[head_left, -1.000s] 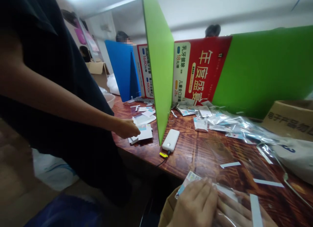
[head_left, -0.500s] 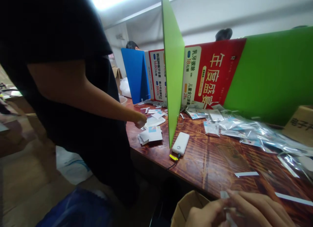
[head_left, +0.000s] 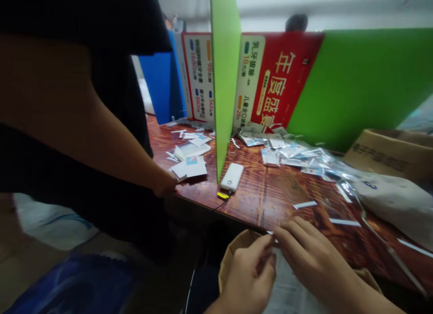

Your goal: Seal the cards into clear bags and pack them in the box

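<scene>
My left hand (head_left: pixel 250 275) and my right hand (head_left: pixel 306 251) meet low in the head view, in front of the table edge. Their fingertips are pinched together at the top of a clear plastic bag (head_left: pixel 287 282), which hangs below and between them. A small white bit shows at the fingertips; its exact shape is blurred. Under my hands opens a brown paper bag or carton (head_left: pixel 233 255). On the table, just beyond my right hand, clear flat sleeves (head_left: pixel 291 190) lie with white strips (head_left: pixel 305 205) along their edges.
A green divider (head_left: pixel 225 79) stands on the table beside a white power bank (head_left: pixel 232 177) with a cable. Packed clear packets (head_left: pixel 294 150) pile along the back. A carton (head_left: pixel 392 154) and a whitish bundle (head_left: pixel 395 199) sit right. At left stands a person in black, beside stacked cards (head_left: pixel 196 166).
My view has turned right and down, bringing both hands and the plastic bag more fully into sight. The other person's hand has moved back from the cards to the table edge.
</scene>
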`<state>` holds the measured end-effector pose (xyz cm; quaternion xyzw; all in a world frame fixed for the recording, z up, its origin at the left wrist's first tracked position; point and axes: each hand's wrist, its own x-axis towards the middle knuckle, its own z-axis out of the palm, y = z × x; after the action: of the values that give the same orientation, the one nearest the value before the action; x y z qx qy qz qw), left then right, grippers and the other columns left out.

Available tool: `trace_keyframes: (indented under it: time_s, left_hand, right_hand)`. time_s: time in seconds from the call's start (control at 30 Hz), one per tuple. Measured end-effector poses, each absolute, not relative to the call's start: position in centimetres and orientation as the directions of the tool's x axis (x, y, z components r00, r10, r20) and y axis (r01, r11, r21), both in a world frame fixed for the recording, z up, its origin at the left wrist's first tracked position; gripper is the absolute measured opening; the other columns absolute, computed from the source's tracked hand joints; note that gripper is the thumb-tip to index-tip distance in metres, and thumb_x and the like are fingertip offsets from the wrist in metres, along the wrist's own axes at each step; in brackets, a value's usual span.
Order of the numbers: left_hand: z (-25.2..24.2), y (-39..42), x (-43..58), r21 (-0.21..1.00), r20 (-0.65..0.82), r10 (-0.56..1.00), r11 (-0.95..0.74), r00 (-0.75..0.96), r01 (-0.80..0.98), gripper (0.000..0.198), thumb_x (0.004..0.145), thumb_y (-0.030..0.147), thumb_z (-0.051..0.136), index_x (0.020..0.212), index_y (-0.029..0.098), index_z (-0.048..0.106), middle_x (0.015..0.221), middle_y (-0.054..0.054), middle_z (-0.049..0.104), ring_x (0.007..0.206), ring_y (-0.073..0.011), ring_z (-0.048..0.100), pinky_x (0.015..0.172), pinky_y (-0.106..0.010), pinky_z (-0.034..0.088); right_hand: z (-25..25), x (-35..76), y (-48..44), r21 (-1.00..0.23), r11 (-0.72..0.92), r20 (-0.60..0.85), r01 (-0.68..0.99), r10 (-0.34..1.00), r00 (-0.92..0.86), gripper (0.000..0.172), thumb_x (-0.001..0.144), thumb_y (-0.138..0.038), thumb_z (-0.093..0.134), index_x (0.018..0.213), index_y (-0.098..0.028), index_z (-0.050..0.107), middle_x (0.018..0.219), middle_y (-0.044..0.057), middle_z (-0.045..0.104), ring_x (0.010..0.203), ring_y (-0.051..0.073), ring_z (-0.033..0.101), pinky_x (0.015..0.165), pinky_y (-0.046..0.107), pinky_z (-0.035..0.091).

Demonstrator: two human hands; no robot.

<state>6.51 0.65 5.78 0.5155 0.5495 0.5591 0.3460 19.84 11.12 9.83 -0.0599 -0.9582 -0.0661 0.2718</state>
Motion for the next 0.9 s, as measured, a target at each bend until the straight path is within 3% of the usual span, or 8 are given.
trace_keyframes:
  time_s: [0.2,0.3,0.43,0.57,0.67,0.73,0.8,0.9]
  left_hand:
    - [6.0,0.3,6.2,0.945,0.230,0.955,-0.173,-0.189,0.276,0.035,0.094,0.025,0.047,0.124,0.022,0.066,0.116,-0.007,0.074,0.103,-0.0190,0.070,0.088,-0.023,0.054]
    - [5.8,0.1,6.3,0.959,0.190,0.961,-0.137,-0.202,0.249,0.031,0.093,0.026,0.049,0.116,0.021,0.069,0.108,-0.007,0.076,0.094,-0.0190,0.072,0.081,-0.023,0.055]
    - [4.9,-0.2,4.9,1.000,-0.026,0.936,0.025,-0.351,-0.006,0.028,0.088,0.037,0.056,0.104,0.016,0.066,0.094,-0.008,0.076,0.082,-0.0198,0.072,0.067,-0.023,0.055]
    - [4.8,-0.1,3.2,0.981,-0.128,0.897,0.052,-0.422,-0.187,0.027,0.083,0.041,0.066,0.093,0.017,0.059,0.086,-0.004,0.073,0.079,-0.0166,0.068,0.067,-0.021,0.052]
    - [5.3,0.0,2.9,0.946,-0.204,0.921,0.099,-0.332,-0.308,0.032,0.083,0.045,0.068,0.095,0.019,0.053,0.073,0.002,0.069,0.063,-0.0122,0.063,0.059,-0.020,0.049]
    - [5.7,-0.1,3.3,0.918,-0.249,0.934,0.143,-0.257,-0.370,0.036,0.082,0.047,0.070,0.096,0.019,0.052,0.066,0.004,0.066,0.057,-0.0112,0.060,0.055,-0.019,0.047]
    - [6.0,-0.2,3.7,0.897,-0.280,0.940,0.184,-0.196,-0.401,0.039,0.081,0.048,0.072,0.098,0.019,0.054,0.066,0.003,0.067,0.058,-0.0118,0.061,0.055,-0.019,0.047]
    - [6.4,-0.4,4.7,0.871,-0.313,0.943,0.238,-0.112,-0.430,0.045,0.079,0.047,0.075,0.108,0.017,0.058,0.068,0.000,0.069,0.060,-0.0120,0.062,0.057,-0.019,0.048]
  right_hand:
    - [10.0,20.0,10.5,-0.055,0.960,0.634,0.273,0.245,-0.733,0.017,0.092,-0.004,0.045,0.086,-0.016,0.056,0.074,0.005,0.057,0.070,0.018,0.053,0.064,0.030,0.046]
    - [11.1,21.2,12.0,-0.096,0.914,0.686,0.395,0.348,-0.639,0.018,0.092,-0.011,0.045,0.079,-0.018,0.054,0.071,0.003,0.057,0.067,0.016,0.055,0.062,0.027,0.046]
    - [12.0,25.0,14.2,-0.187,0.746,0.762,0.639,0.521,-0.385,0.013,0.092,-0.017,0.046,0.083,-0.018,0.055,0.072,0.003,0.059,0.062,0.017,0.056,0.057,0.028,0.042]
    - [8.2,28.1,12.1,-0.356,0.746,0.422,0.563,0.666,-0.615,0.017,0.092,-0.015,0.043,0.085,-0.020,0.058,0.073,0.001,0.061,0.064,0.015,0.061,0.059,0.025,0.047]
    - [4.8,29.0,9.9,-0.481,0.742,0.067,0.466,0.562,-0.825,0.025,0.087,-0.007,0.039,0.086,-0.019,0.061,0.080,0.004,0.065,0.071,0.015,0.064,0.064,0.025,0.051]
    - [4.4,29.1,9.4,-0.539,0.700,-0.035,0.469,0.537,-0.843,0.027,0.086,-0.009,0.042,0.090,-0.018,0.066,0.087,0.007,0.068,0.081,0.019,0.066,0.071,0.030,0.053]
    - [5.3,28.7,9.5,-0.666,0.561,-0.067,0.493,0.612,-0.788,0.025,0.090,-0.020,0.046,0.101,-0.018,0.069,0.098,0.010,0.070,0.094,0.022,0.066,0.082,0.037,0.053]
    - [7.3,27.3,9.9,-0.916,0.141,-0.169,0.375,0.714,-0.680,0.036,0.091,-0.042,0.058,0.119,-0.020,0.065,0.109,0.009,0.070,0.103,0.023,0.065,0.090,0.039,0.051]
